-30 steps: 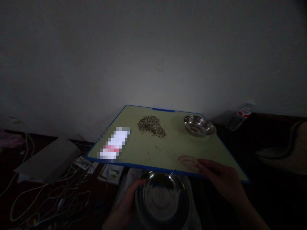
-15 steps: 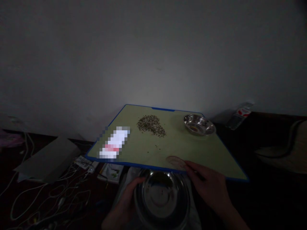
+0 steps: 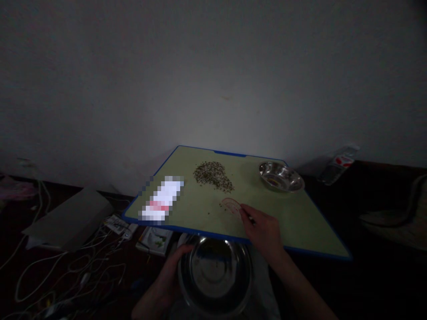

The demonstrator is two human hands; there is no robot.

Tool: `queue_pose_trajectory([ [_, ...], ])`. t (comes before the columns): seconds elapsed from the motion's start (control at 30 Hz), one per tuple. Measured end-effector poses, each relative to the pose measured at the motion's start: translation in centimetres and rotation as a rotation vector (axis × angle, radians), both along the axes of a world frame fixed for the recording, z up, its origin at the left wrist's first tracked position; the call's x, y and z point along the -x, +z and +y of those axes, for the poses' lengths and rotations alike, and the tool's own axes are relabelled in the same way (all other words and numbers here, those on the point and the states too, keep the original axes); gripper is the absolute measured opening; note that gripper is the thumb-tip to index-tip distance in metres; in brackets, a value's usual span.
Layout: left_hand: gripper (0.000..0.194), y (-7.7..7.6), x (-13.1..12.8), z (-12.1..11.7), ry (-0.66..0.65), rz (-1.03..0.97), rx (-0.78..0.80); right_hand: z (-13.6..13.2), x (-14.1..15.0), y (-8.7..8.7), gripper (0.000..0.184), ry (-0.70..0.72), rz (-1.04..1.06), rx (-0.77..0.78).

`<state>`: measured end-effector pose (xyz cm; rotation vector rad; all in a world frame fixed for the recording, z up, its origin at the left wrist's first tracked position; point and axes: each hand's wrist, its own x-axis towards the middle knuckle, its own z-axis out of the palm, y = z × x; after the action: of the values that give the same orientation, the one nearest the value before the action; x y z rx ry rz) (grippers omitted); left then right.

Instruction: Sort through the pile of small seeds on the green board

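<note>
near the front edge of the pale green board (image 3: 300, 222), the fingertips of the right hand (image 3: 265, 231) are pinched closed on one end of what looks like a clear, curved protractor (image 3: 231, 206), its printed marks reddish. its free end reaches out over a few loose grains (image 3: 220, 205), just short of the main scatter of grains (image 3: 211, 172). the light is poor, so i can't fairly say whether the plastic touches the board. with so small a pinch on something thin, a snag or a hard press could twist it in the fingers, and a quick flick could send light grains skittering sideways or off the edge.

the left hand (image 3: 171, 269) is curled round the side of the large metal bowl (image 3: 215, 271), thumb at its rim, under the board's front edge. if that bowl tipped or sagged away from the edge, grains pushed over there could drop through the gap. the bowl's wide shine makes it hard to see what, if anything, lies inside.

farther out, the small metal bowl (image 3: 283, 178) sits toward the board's right side, where a wide elbow or a jolt to the board might shift it. the glowing, pixelated patch (image 3: 162, 200) lies to the left, apart from the grains.
</note>
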<state>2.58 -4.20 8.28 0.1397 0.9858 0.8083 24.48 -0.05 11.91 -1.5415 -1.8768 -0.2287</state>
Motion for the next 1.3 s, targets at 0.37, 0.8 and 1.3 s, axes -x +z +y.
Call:
queue_pose_trajectory([
  [0.37, 0.023, 0.1, 0.5, 0.2, -0.011, -0.052, -0.052, 0.5, 0.2, 0.2, 0.027, 0.036, -0.032, 0.012],
  [0.8, 0.017, 0.2, 0.8, 0.4, 0.03, -0.051, -0.061, 0.5, -0.4, 0.1, 0.026, 0.074, -0.023, 0.031],
  [1.3, 0.018, 1.2, 1.1, 0.5, 0.052, -0.002, -0.076, 0.2, 1.9, 0.4, 0.024, 0.307, 0.037, 0.056],
])
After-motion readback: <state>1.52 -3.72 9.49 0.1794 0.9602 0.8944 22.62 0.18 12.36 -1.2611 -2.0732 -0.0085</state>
